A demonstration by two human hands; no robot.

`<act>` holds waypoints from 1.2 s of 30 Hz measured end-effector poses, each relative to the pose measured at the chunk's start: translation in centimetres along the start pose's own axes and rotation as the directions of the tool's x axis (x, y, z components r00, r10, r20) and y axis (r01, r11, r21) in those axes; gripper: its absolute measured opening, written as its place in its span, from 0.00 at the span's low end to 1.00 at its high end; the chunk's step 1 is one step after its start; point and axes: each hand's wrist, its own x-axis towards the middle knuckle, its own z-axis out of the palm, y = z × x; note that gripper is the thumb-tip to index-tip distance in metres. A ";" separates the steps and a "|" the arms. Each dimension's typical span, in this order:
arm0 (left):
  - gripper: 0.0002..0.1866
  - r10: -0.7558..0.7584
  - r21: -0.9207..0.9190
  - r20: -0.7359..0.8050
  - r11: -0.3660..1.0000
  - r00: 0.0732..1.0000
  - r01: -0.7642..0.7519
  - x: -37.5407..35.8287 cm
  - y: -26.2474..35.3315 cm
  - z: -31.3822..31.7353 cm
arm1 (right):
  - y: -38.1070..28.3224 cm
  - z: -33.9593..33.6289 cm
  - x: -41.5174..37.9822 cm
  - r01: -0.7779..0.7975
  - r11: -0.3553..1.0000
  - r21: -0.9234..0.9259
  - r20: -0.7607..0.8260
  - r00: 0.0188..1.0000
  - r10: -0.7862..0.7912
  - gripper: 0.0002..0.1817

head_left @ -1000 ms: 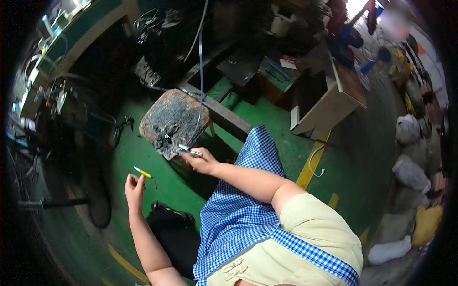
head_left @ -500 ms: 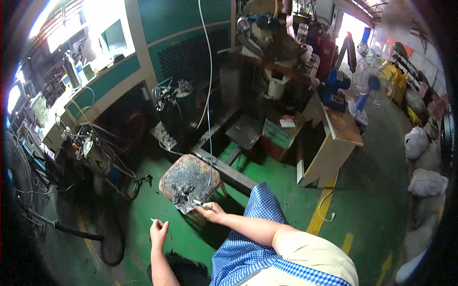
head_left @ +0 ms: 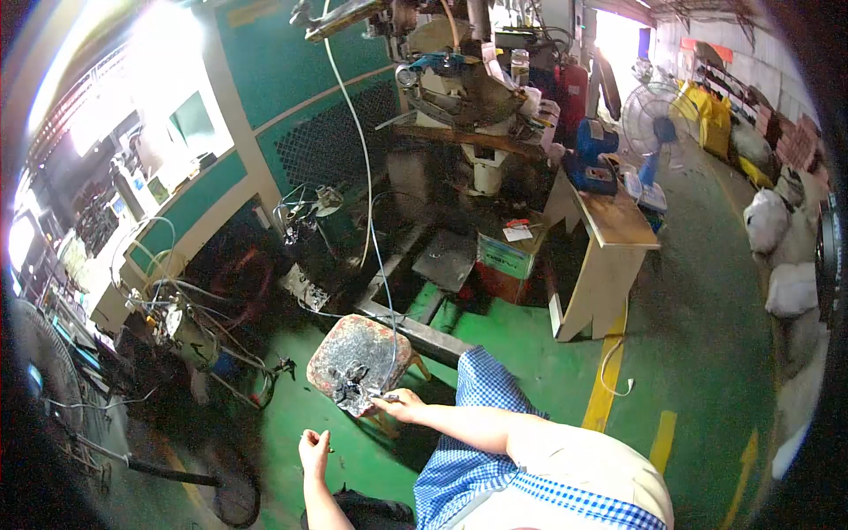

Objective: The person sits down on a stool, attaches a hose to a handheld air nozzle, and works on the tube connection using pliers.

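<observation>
My right hand [head_left: 405, 406] is closed around a small dark tool with a hose on it, at the front right edge of a worn stool [head_left: 358, 346]. Dark crumpled scraps [head_left: 356, 386] lie on the front part of the stool seat. A thin pale hose [head_left: 378, 238] hangs from above down to the tool. My left hand [head_left: 314, 449] is closed, thumb against fingers, over the green floor in front of the stool; what it pinches is too small to make out.
Behind the stool runs a metal floor beam [head_left: 424, 334]. A wooden table [head_left: 618, 216] stands at the right, with a fan [head_left: 658, 124] beyond it. At the left is equipment with hoses [head_left: 190, 331]. White sacks [head_left: 792, 290] line the right wall.
The view has shifted, so the stool appears slightly lower and further right. Both hands remain near the stool. The thin white item seen at my left fingertips before no longer shows.
</observation>
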 end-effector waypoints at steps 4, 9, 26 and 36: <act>0.16 -0.032 -0.006 -0.005 0.999 0.999 0.032 -0.1 -0.6 -0.1 | 0.1 0.0 -0.1 0.022 1.000 -0.016 0.009 1.000 -0.022 0.27; 0.16 -0.027 -0.017 -0.011 1.000 1.000 0.026 -0.5 -1.1 0.1 | 0.4 0.2 -0.1 0.053 0.998 -0.028 0.014 0.998 -0.053 0.29; 0.18 0.023 0.133 -0.018 0.991 1.000 -0.020 0.1 -1.4 1.2 | 0.6 -0.2 0.2 0.133 0.988 -0.080 -0.001 0.991 -0.133 0.27; 0.20 0.050 0.427 -0.059 0.904 0.997 -0.020 -0.9 2.3 0.8 | -0.6 -1.1 0.8 -0.258 0.924 0.281 0.204 0.957 0.205 0.28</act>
